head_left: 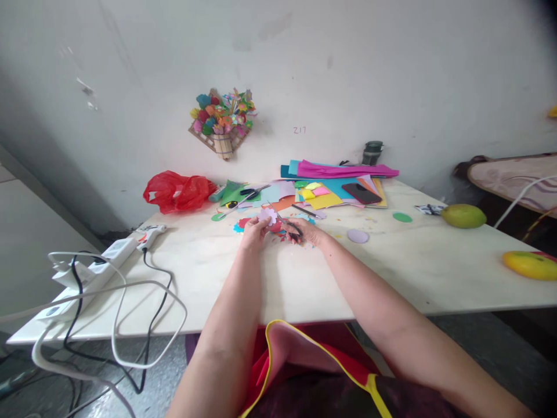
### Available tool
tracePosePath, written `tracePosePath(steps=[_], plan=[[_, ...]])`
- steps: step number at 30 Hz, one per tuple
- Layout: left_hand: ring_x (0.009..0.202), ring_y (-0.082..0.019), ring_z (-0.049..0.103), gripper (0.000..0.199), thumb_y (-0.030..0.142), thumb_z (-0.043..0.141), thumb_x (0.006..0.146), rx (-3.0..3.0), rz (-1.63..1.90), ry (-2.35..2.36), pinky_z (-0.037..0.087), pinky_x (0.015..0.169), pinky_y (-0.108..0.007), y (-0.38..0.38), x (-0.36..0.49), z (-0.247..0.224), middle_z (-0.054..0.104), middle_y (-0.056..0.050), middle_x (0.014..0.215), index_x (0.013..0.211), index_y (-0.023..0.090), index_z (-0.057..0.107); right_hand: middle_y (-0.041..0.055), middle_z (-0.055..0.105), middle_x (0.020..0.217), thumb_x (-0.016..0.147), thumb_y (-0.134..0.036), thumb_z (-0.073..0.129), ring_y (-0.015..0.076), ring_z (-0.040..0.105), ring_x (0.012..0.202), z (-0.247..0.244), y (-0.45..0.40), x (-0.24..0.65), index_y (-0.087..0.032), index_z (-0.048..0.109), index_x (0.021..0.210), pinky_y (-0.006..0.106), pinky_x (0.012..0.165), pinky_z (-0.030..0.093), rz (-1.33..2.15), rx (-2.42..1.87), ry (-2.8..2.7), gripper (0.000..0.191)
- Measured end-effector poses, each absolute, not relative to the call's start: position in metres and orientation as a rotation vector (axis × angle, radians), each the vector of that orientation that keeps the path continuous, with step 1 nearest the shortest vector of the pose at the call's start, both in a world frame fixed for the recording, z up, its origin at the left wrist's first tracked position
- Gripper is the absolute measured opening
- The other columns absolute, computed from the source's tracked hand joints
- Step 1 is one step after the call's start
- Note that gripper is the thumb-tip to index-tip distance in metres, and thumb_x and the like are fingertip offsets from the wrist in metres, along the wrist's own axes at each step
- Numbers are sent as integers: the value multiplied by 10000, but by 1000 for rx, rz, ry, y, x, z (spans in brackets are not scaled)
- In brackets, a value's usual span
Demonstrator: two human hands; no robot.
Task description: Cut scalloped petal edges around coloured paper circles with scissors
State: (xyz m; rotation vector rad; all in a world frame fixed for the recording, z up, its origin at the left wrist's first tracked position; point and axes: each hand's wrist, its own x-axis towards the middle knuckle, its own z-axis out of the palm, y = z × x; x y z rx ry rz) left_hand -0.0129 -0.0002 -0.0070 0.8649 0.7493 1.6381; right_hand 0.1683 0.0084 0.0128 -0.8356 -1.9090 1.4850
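My left hand (256, 230) pinches a pale lilac paper flower (267, 216) with a scalloped edge. Close on its right, my right hand (306, 231) is wrapped round black-handled scissors (296, 232), whose blades point up and left toward the flower. Whether the blades touch the paper is too small to tell. Beneath and around both hands lie red and blue scalloped paper pieces (238, 225) and small scraps. A pen (307, 211) rests just beyond the right hand. To the right, a lilac paper circle (358, 235) and a green paper circle (402, 217) lie flat.
Coloured paper sheets (337, 188), a phone (361, 193) and a second pair of scissors (252, 191) lie at the back. A red plastic bag (178, 191) is back left. A power strip (93, 278) with loose cables occupies the left edge. Two mangoes (463, 216) are at right.
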Motion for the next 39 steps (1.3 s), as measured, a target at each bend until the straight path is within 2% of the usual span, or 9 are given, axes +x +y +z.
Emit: tracePosePath(steps=[10, 19, 31, 39], plan=[[676, -133, 633, 269, 200, 816, 526, 893, 1635, 785, 514, 683, -265, 1, -14, -8, 666, -38, 727, 730, 130, 654, -33, 557, 566, 819, -482, 569, 53, 476, 386, 9, 11, 167, -156, 510, 774, 152, 322, 278, 1484, -850, -1893, 334], [656, -109, 626, 280, 188, 803, 534, 881, 1631, 773, 506, 686, -227, -1, -13, -6, 665, -35, 742, 765, 110, 666, -48, 540, 527, 827, -446, 569, 60, 480, 367, 4, 16, 165, -164, 518, 828, 147, 303, 270, 1487, -856, -1904, 287], [672, -121, 641, 281, 173, 801, 546, 861, 1630, 805, 522, 714, -254, 0, -14, -6, 665, -32, 758, 774, 124, 644, -55, 535, 522, 822, -443, 582, 66, 487, 374, 1, 20, 166, -172, 525, 835, 153, 308, 289, 1470, -858, -1923, 277], [659, -136, 640, 225, 165, 784, 523, 852, 1666, 805, 525, 650, -258, -1, -13, -4, 673, -27, 712, 705, 130, 657, -63, 523, 500, 786, -434, 617, 72, 477, 361, -1, 22, 165, -172, 524, 855, 161, 297, 267, 1480, -853, -1938, 287]])
